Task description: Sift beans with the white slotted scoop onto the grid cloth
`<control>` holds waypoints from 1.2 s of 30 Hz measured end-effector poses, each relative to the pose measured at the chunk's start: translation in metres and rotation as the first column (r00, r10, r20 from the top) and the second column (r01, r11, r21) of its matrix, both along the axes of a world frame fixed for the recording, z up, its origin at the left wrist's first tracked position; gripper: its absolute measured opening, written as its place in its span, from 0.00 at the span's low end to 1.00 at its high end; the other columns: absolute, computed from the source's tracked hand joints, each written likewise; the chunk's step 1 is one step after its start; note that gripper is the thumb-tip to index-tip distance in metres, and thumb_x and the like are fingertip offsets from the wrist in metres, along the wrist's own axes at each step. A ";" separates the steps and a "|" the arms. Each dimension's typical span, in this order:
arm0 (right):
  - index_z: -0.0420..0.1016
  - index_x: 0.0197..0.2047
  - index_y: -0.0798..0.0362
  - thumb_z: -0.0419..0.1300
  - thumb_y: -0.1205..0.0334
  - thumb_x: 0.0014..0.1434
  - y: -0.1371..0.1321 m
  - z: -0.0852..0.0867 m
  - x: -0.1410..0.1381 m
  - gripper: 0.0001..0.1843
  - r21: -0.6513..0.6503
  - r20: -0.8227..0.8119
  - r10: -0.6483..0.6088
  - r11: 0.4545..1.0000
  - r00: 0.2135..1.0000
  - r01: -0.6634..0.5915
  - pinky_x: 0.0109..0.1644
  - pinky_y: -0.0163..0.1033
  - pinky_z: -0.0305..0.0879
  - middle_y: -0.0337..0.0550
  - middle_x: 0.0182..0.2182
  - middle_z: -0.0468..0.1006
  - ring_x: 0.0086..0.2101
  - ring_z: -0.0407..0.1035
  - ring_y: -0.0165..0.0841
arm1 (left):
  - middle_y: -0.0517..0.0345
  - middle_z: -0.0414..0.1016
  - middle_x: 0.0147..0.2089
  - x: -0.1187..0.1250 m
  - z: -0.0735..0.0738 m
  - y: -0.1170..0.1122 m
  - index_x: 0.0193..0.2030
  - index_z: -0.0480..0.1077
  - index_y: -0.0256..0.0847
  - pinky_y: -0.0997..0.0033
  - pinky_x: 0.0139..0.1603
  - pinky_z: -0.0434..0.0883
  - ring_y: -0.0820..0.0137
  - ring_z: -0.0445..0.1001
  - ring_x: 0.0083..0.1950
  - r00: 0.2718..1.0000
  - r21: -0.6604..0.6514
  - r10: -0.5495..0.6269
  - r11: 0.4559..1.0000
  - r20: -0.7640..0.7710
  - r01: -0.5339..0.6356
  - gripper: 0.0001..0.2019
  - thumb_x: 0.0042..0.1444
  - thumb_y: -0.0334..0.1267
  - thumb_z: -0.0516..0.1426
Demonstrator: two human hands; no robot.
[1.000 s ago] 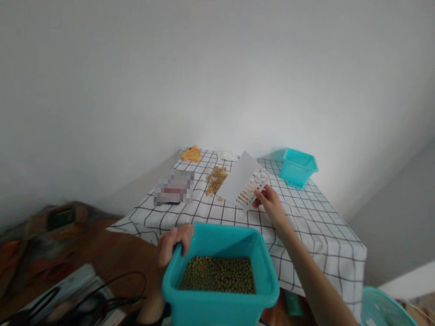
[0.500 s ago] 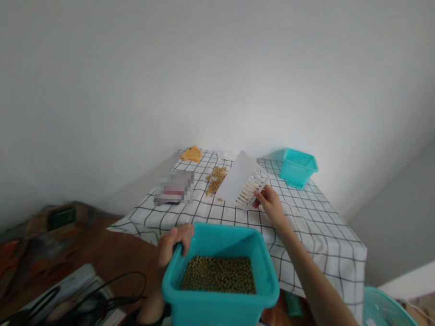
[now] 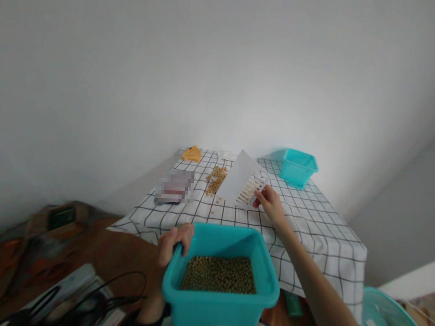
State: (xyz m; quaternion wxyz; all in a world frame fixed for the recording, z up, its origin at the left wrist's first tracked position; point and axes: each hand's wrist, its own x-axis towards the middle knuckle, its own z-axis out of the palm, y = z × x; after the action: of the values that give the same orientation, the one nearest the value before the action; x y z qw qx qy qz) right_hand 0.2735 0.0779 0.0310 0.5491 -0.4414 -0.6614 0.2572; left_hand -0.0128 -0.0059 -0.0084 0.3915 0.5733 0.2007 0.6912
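My left hand [image 3: 176,240] grips the upper left rim of a teal plastic basin [image 3: 220,309] close to my body. Small round greenish-brown beans [image 3: 220,274] cover the basin's bottom. Over the table, my right hand [image 3: 269,200] pinches the right edge of a white slotted board [image 3: 238,178], which is tilted. Its left part is plain, and a row of slots runs along the side by my fingers. Just left of the board, a pile of yellowish beans [image 3: 216,179] lies on the checked cloth, with a few loose ones nearer me.
The white checked tablecloth [image 3: 315,225] covers the table against the wall. At the back right stands another teal basin [image 3: 298,169]. A yellow cloth [image 3: 192,153] and a blurred-out flat item [image 3: 175,186] lie left. Cables and boxes [image 3: 85,292] clutter the floor at left.
A few yellowish beans now lie farther toward the table's front edge, below the board. Both hands and the basin look practically unmoved.
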 end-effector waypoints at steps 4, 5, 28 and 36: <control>0.70 0.41 0.52 0.59 0.42 0.63 0.000 0.001 0.000 0.20 -0.010 0.005 0.013 1.000 1.000 -0.013 0.25 0.35 0.68 0.37 0.21 0.75 0.20 0.72 0.32 | 0.58 0.63 0.14 0.001 0.000 -0.001 0.13 0.64 0.43 0.60 0.36 0.62 0.64 0.62 0.23 1.000 -0.008 0.015 1.000 0.014 -0.015 0.33 0.73 0.44 0.44; 0.70 0.41 0.52 0.59 0.42 0.63 -0.001 0.001 -0.001 0.20 -0.011 0.004 0.020 1.000 1.000 -0.020 0.24 0.35 0.68 0.37 0.21 0.75 0.20 0.72 0.32 | 0.58 0.63 0.14 0.001 0.000 -0.002 0.13 0.64 0.43 0.60 0.36 0.62 0.64 0.62 0.23 1.000 -0.006 0.016 1.000 0.014 -0.015 0.33 0.73 0.44 0.44; 0.69 0.39 0.51 0.60 0.41 0.62 -0.005 0.008 -0.004 0.20 -0.011 0.024 0.048 0.999 0.999 -0.047 0.23 0.35 0.68 0.38 0.22 0.75 0.19 0.72 0.32 | 0.58 0.63 0.13 0.000 0.000 0.001 0.13 0.64 0.44 0.59 0.34 0.61 0.64 0.61 0.22 1.000 0.006 0.009 1.000 -0.014 -0.009 0.34 0.73 0.45 0.43; 0.69 0.39 0.51 0.60 0.39 0.61 -0.006 0.011 -0.005 0.22 -0.023 0.031 0.090 0.996 0.995 -0.089 0.23 0.35 0.68 0.37 0.23 0.75 0.19 0.72 0.31 | 0.57 0.62 0.13 0.002 0.003 -0.001 0.12 0.63 0.44 0.59 0.34 0.62 0.64 0.61 0.22 1.000 0.004 0.023 1.000 -0.005 -0.023 0.33 0.72 0.46 0.44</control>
State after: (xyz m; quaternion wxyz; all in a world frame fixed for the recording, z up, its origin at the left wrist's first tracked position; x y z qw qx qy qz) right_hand 0.2683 0.0720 0.0417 0.5215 -0.4212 -0.6866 0.2814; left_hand -0.0110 -0.0066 -0.0056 0.3818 0.5735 0.2069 0.6946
